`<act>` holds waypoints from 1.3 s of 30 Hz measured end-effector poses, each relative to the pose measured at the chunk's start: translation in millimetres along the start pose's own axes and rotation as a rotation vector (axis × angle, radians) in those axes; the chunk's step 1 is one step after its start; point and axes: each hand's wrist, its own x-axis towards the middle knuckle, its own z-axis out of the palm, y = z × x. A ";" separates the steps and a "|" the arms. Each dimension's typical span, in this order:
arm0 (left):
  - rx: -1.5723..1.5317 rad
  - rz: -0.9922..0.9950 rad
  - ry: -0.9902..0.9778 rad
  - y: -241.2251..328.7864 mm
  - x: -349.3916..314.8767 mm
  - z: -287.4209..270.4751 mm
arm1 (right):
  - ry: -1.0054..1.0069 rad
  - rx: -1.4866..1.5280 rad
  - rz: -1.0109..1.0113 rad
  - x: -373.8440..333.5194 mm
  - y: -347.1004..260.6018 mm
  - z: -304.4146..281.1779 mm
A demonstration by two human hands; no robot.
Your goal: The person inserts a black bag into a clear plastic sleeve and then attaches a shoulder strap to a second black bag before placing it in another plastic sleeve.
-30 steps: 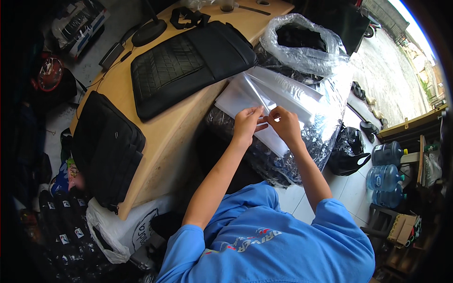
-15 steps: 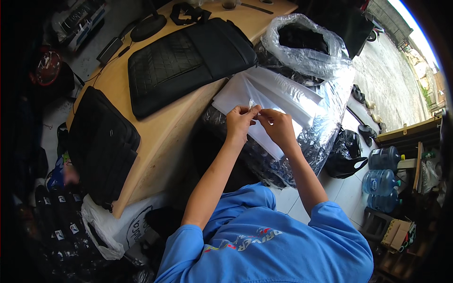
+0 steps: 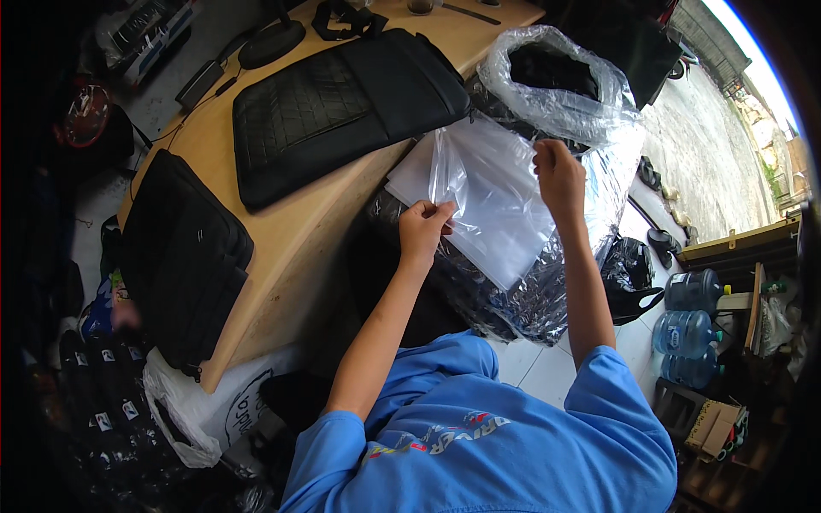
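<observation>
My left hand [image 3: 424, 229] is closed in a pinch on the near edge of a clear plastic bag [image 3: 487, 181]. To its right and farther off, my right hand [image 3: 561, 178] is raised with curled fingers at the plastic's far right side; whether it grips the film is unclear. Under the bag lies a stack of flat clear plastic bags [image 3: 506, 267], resting on a bulky bundle [image 3: 540, 323] wrapped in shiny clear film with dark contents. On the table left of my hands lies a black laptop bag [image 3: 342, 115] with a quilted panel.
A second black bag [image 3: 184, 256] hangs over the left edge of the wooden table [image 3: 286, 248]. Beyond my hands stands an open plastic sack [image 3: 611, 107] of dark goods. Large blue water bottles [image 3: 686, 333] and a black plastic bag [image 3: 631, 278] are on the right.
My hands, together before, have moved apart: the right went up and to the right, the left slightly down and left. The clear plastic is now spread between them.
</observation>
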 end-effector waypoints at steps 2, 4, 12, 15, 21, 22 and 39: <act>-0.003 -0.027 0.028 -3.6 0.4 -4.6 | 0.028 -0.014 0.004 13.8 -3.0 -8.5; -0.021 -0.028 0.073 -8.3 -0.6 -4.2 | 0.052 -0.034 -0.017 25.4 -1.0 -18.6; -0.032 -0.034 0.055 -5.1 -2.6 -7.7 | 0.058 -0.156 -0.070 60.3 -1.0 -38.1; -0.045 -0.004 -0.014 1.8 -5.7 -8.6 | 0.086 -0.077 -0.011 64.9 -2.9 -43.4; -0.239 0.034 -0.110 -5.1 -4.0 -7.7 | 0.146 -0.079 -0.011 88.8 10.0 -52.9; -0.259 0.011 -0.064 -7.0 -2.9 -8.5 | 0.155 -0.060 -0.014 93.2 9.3 -54.9; -0.192 -0.117 0.085 -17.5 -8.2 -28.9 | 0.071 0.735 -0.235 211.6 -56.6 -185.1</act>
